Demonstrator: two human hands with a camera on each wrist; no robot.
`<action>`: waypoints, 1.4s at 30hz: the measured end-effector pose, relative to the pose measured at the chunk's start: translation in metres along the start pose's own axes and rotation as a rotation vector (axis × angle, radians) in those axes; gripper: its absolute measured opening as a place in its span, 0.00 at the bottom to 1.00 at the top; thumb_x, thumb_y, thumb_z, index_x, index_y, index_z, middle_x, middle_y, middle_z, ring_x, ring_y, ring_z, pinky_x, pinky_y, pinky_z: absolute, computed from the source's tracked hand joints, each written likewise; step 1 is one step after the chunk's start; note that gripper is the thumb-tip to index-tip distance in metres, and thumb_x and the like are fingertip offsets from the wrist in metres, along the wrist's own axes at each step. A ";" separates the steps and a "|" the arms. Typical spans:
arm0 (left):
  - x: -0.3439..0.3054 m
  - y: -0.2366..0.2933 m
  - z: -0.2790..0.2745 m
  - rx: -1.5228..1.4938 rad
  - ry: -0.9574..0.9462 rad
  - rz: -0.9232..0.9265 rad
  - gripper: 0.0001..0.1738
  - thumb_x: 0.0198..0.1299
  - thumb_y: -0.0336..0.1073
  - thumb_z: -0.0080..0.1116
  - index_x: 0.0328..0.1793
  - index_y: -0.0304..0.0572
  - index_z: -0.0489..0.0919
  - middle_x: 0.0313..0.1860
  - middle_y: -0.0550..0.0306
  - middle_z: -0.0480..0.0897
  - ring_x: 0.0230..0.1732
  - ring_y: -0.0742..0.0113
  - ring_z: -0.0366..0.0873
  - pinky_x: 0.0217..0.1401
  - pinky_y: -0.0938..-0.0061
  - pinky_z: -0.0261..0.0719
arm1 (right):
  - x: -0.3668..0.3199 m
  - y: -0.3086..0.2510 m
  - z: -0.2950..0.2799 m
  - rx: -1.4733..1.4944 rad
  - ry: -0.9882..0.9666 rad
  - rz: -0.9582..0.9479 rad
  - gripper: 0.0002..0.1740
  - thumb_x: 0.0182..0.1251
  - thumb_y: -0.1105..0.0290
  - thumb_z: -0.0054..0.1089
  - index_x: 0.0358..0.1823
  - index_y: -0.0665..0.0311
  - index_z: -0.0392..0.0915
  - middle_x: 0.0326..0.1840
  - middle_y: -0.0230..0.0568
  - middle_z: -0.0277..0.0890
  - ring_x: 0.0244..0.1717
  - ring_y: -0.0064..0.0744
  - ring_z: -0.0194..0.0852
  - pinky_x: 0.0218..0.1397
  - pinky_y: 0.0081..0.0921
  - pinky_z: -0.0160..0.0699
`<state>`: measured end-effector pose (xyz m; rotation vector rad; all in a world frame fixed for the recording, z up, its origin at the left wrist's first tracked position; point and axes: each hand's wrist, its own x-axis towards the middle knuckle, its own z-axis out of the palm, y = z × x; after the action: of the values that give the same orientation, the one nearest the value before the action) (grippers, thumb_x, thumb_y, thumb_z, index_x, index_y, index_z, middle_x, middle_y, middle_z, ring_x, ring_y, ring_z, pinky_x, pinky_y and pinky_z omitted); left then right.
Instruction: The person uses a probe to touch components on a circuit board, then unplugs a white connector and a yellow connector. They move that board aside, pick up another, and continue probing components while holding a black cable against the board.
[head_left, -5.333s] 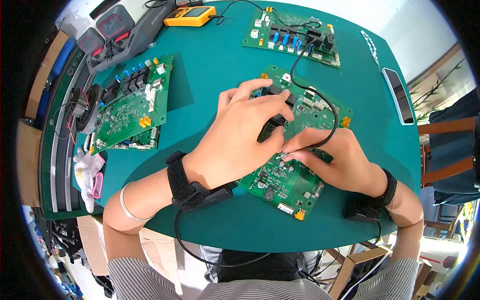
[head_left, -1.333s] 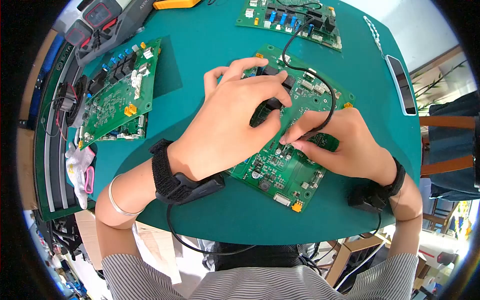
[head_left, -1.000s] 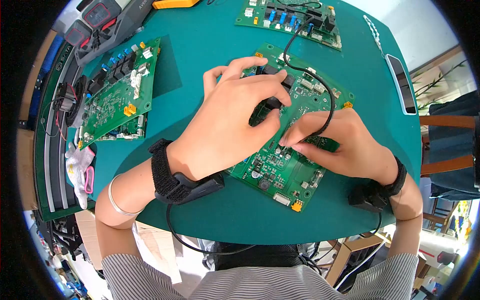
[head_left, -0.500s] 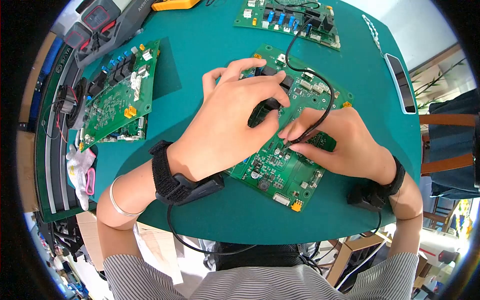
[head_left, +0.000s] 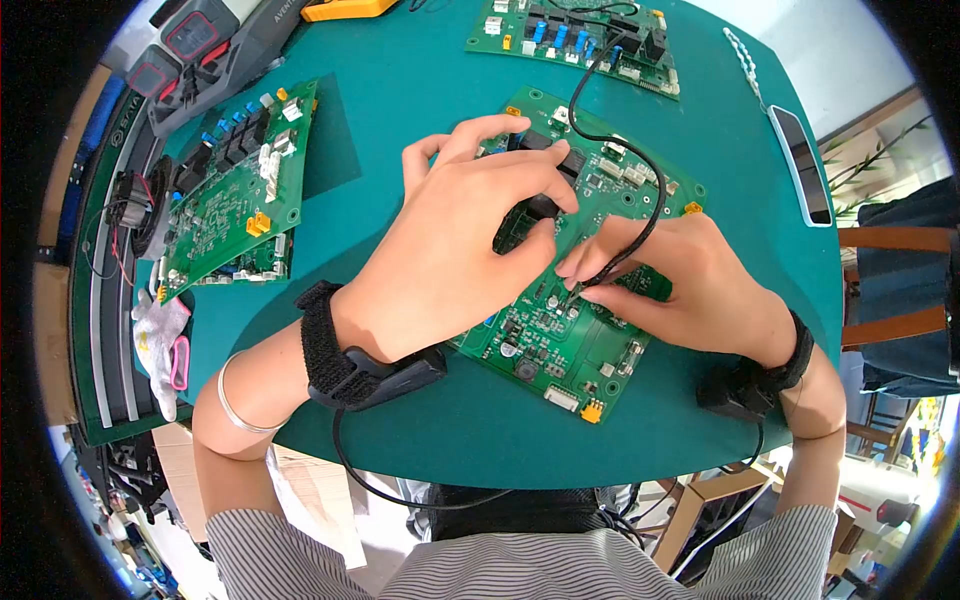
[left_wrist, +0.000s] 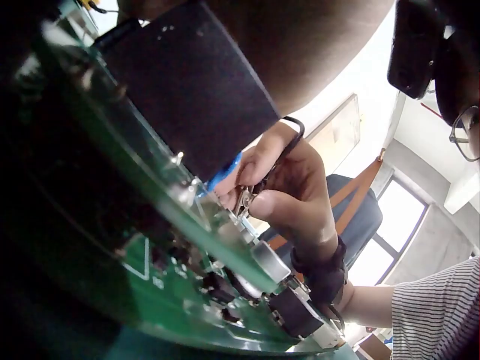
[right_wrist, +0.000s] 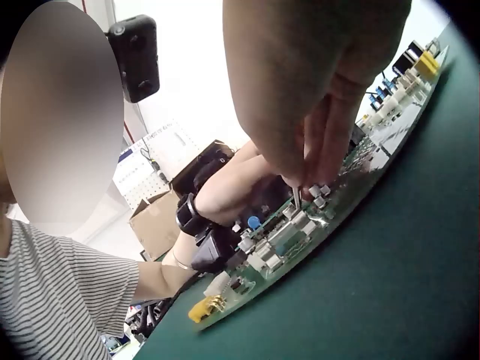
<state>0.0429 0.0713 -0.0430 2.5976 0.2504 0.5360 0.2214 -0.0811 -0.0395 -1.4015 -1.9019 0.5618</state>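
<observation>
A green circuit board (head_left: 600,345) lies at a slant under both hands. My left hand (head_left: 460,235) arches over its left side, fingers spread and bent near black block components (head_left: 572,163), with a gap between thumb and index finger. My right hand (head_left: 690,275) pinches the end of a black cable (head_left: 660,195) low over the board's middle. In the left wrist view a small metal clip (left_wrist: 244,201) shows between the right thumb and fingers. A thin metal tip (right_wrist: 296,197) points down at the board (right_wrist: 300,259) in the right wrist view. Whether it touches is unclear.
Another board (head_left: 580,45) lies at the back, and stacked boards (head_left: 240,190) stand at the left. A phone (head_left: 803,165) is at the right edge. A yellow device (head_left: 350,8), a grey case (head_left: 215,85) and a glove (head_left: 158,335) lie around.
Since the oldest frame the view has shifted, and the yellow device now shows only partly. Lately the cable near my right fingers has tilted slightly; the left hand has barely moved.
</observation>
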 end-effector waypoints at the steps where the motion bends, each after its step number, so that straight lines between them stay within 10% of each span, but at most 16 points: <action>1: 0.000 0.000 0.000 0.000 0.002 0.003 0.14 0.59 0.29 0.63 0.51 0.52 0.85 0.69 0.58 0.83 0.79 0.49 0.64 0.77 0.52 0.54 | 0.000 0.000 0.000 0.000 0.000 0.001 0.14 0.60 0.77 0.71 0.45 0.64 0.76 0.38 0.42 0.86 0.39 0.45 0.89 0.41 0.36 0.86; 42: -0.002 -0.002 0.003 -0.039 0.028 0.020 0.15 0.59 0.28 0.63 0.53 0.52 0.84 0.68 0.55 0.83 0.79 0.47 0.64 0.77 0.53 0.53 | -0.007 -0.023 0.021 -0.091 -0.050 -0.196 0.12 0.59 0.74 0.66 0.43 0.65 0.76 0.28 0.40 0.73 0.26 0.44 0.77 0.27 0.39 0.77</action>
<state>0.0418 0.0708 -0.0470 2.5584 0.2214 0.5793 0.1921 -0.0943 -0.0395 -1.2485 -2.0994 0.4241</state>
